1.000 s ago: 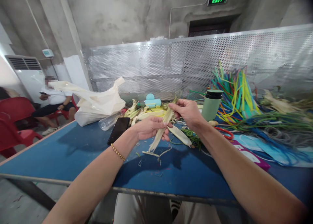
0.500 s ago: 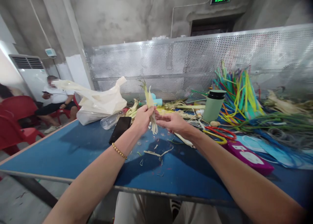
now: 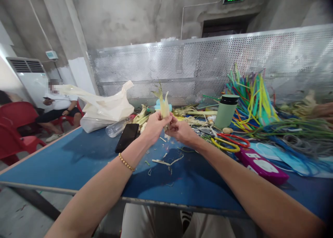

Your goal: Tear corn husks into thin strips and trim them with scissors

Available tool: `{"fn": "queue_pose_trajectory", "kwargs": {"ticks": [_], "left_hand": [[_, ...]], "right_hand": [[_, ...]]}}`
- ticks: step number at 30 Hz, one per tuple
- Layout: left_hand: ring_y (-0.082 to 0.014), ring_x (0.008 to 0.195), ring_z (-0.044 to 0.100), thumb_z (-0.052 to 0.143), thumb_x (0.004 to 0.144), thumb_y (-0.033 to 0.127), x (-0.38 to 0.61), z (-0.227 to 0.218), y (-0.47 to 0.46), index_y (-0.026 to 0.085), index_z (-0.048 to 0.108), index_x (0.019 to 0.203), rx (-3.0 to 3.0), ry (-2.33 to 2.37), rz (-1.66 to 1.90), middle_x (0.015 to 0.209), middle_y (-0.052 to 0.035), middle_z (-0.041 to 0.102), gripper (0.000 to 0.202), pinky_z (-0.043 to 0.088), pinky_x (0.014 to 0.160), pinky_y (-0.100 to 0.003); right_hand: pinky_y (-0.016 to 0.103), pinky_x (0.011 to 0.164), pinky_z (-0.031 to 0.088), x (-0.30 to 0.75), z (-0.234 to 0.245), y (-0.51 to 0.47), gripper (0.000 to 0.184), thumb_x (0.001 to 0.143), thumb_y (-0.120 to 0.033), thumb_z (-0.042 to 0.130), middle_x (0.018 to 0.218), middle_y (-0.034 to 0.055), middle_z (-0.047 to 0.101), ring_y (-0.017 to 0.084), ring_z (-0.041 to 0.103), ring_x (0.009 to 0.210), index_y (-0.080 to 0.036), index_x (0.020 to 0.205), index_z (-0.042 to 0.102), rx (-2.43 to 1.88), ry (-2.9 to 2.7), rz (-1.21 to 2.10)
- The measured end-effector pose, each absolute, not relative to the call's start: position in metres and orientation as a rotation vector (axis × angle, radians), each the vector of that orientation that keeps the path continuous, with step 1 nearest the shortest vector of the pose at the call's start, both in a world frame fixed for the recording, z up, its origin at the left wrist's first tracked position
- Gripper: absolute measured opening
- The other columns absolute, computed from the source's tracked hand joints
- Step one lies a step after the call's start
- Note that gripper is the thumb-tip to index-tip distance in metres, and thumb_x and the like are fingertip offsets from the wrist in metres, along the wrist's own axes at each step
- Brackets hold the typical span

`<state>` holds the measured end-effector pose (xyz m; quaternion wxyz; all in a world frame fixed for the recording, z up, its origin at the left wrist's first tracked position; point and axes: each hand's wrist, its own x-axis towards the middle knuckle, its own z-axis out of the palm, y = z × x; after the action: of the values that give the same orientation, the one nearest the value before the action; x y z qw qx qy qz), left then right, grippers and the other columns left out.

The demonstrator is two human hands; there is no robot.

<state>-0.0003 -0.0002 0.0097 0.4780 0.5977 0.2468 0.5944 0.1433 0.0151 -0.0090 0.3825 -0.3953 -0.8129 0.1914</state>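
A pale yellow-green corn husk bundle (image 3: 164,108) stands nearly upright above the table, its frayed greenish tips pointing up. My left hand (image 3: 155,125) is closed around its middle, thumb pressed against the husk. Just below, the fingers of my right hand (image 3: 182,131) pinch the lower part of the same bundle and touch my left fingertips. The bundle's grasped section is mostly hidden by my fingers. Under my hands, thin husk scraps (image 3: 161,161) lie on the blue table (image 3: 91,168).
Left of my hands are a black phone (image 3: 127,138), a clear plastic bottle (image 3: 114,128) and a white plastic bag (image 3: 106,109). To the right are a green flask (image 3: 226,112), red-and-yellow-handled scissors (image 3: 226,144), a magenta power strip (image 3: 262,166) and colourful strips (image 3: 256,99). A person (image 3: 61,104) sits beyond.
My right hand's fingers have closed from a looser, spread pose onto the lower husk. The bundle and my left hand have shifted slightly right, and the husk is turned more upright.
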Motion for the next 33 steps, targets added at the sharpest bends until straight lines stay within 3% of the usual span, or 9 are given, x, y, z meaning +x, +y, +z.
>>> {"fn": "queue_pose_trajectory", "kwargs": {"ticks": [8,18,25,33], "left_hand": [[-0.0119,0.067,0.059,0.069,0.069,0.016,0.002,0.01,-0.006,0.011,0.063,0.079,1.481,0.704,1.406,0.071,-0.0037,0.065,0.013,0.046,0.068,-0.026],[-0.0116,0.066,0.058,0.072,0.07,0.024,0.003,0.008,-0.004,0.011,0.067,0.073,1.512,0.722,1.409,0.071,-0.0045,0.066,0.014,0.046,0.065,-0.024],[-0.0142,0.057,0.059,0.069,0.076,0.033,0.001,0.012,-0.009,0.013,0.065,0.077,1.501,0.66,1.319,0.064,-0.0045,0.062,0.02,0.046,0.052,-0.025],[-0.0087,0.056,0.054,0.072,0.067,0.017,0.002,0.011,-0.007,0.011,0.067,0.075,1.546,0.841,1.403,0.066,-0.0017,0.062,0.012,0.044,0.055,-0.021]], "right_hand": [[0.024,0.05,0.03,0.144,-0.019,0.023,0.035,0.066,-0.033,0.063,0.045,-0.005,0.04,0.009,0.038,0.048,-0.02,0.043,0.04,-1.028,-2.21,0.456],[0.022,0.044,0.034,0.138,-0.019,0.014,0.028,0.075,-0.031,0.058,0.041,-0.0043,0.047,0.008,0.044,0.039,-0.018,0.051,0.049,-1.05,-2.122,0.493],[0.023,0.048,0.041,0.134,-0.011,0.002,0.025,0.078,-0.024,0.057,0.042,-0.0022,0.053,0.01,0.05,0.039,-0.018,0.054,0.053,-1.006,-2.044,0.569],[0.022,0.046,0.035,0.135,-0.022,0.011,0.017,0.075,-0.027,0.061,0.05,-0.0044,0.052,0.009,0.046,0.044,-0.018,0.062,0.053,-0.96,-2.164,0.505]]}}
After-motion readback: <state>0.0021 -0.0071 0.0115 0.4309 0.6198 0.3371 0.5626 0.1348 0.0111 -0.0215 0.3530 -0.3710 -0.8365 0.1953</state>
